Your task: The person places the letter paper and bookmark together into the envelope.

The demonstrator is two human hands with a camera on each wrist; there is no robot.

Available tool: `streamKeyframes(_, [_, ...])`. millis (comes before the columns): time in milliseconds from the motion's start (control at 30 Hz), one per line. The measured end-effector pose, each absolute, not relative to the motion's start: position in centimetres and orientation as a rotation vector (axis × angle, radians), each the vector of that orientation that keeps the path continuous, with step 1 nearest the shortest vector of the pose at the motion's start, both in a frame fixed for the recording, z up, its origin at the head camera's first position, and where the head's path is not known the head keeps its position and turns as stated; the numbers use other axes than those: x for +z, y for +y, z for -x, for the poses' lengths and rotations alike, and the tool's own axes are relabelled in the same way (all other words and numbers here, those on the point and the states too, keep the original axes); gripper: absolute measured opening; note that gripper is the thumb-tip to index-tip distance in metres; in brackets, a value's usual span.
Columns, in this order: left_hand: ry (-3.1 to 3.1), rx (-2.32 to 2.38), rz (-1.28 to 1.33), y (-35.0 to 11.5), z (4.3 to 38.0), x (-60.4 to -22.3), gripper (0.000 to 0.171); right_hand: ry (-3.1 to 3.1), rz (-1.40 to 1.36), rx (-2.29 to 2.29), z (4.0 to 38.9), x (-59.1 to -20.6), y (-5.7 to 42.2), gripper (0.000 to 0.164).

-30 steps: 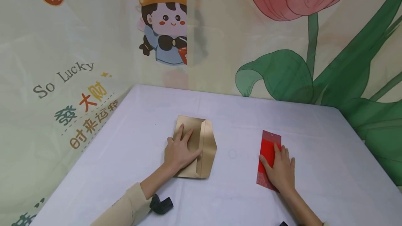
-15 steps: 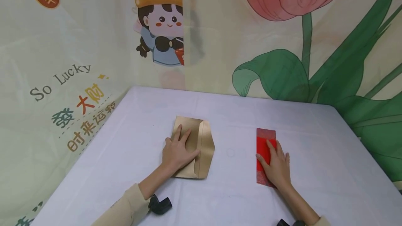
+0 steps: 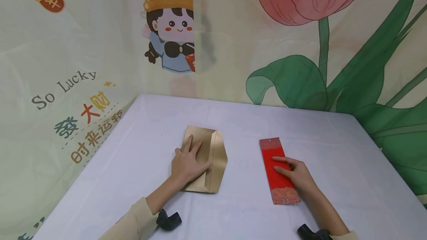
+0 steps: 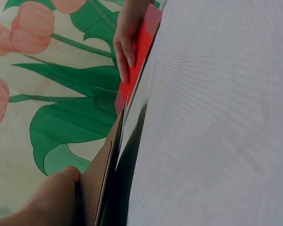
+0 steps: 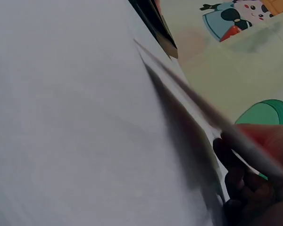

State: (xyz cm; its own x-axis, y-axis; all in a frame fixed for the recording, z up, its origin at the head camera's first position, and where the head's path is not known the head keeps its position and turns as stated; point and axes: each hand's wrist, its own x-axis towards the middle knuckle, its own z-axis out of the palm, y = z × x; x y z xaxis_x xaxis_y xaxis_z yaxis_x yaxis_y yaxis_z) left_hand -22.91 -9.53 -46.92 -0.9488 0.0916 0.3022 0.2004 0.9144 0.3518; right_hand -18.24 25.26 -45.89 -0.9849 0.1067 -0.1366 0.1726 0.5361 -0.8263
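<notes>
On the table lies a gold envelope (image 3: 220, 158) with its pointed flap unfolded toward the right. My left hand (image 3: 188, 164) rests on it, fingers spread; the left wrist view shows the envelope (image 4: 101, 179) edge-on beside that hand (image 4: 56, 197). Farther right is a long, narrow red envelope (image 3: 271, 164) with patterned bands at both ends. My right hand (image 3: 298, 175) pinches its right side, thumb and index finger on the upper face. In the right wrist view this envelope (image 5: 198, 103) is tilted off the table, with curled fingers (image 5: 236, 181) underneath.
A white cloth covers the table (image 3: 133, 166). Behind it hangs a printed backdrop (image 3: 227, 55) with a cartoon figure and a large tulip. Black wrist cameras sit on the left wrist (image 3: 169, 220) and the right wrist (image 3: 313, 232).
The red envelope has shifted left and turned, its far end now leaning left. My right hand went from lying over it to pinching its right side. The left hand stays on the gold envelope.
</notes>
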Motion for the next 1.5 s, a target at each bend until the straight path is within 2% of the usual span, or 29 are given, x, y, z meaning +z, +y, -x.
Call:
streamKeyframes(233, [-2.815,-0.546,0.207,-9.6,23.0,-46.8,0.076,2.576,-0.208,-1.515,18.5,-44.4,24.1,0.057])
streamKeyframes(533, [-2.819,-0.553,0.195,-9.2,23.0,-47.1,0.073,2.465,-0.047,-1.668,20.8,-43.7,16.1,0.051])
streamKeyframes(733, [-2.805,-0.543,0.222,-8.8,22.9,-47.2,0.072,2.469,0.023,-1.659,21.8,-44.4,13.1,0.05])
streamKeyframes(1000, [-2.796,-0.479,0.218,-9.2,22.9,-47.2,0.074,2.418,0.136,-1.584,21.8,-44.9,11.9,0.051])
streamKeyframes(1500, [-2.806,-0.48,0.195,-9.1,23.2,-47.5,0.075,2.402,0.185,-1.536,22.0,-44.5,11.7,0.05])
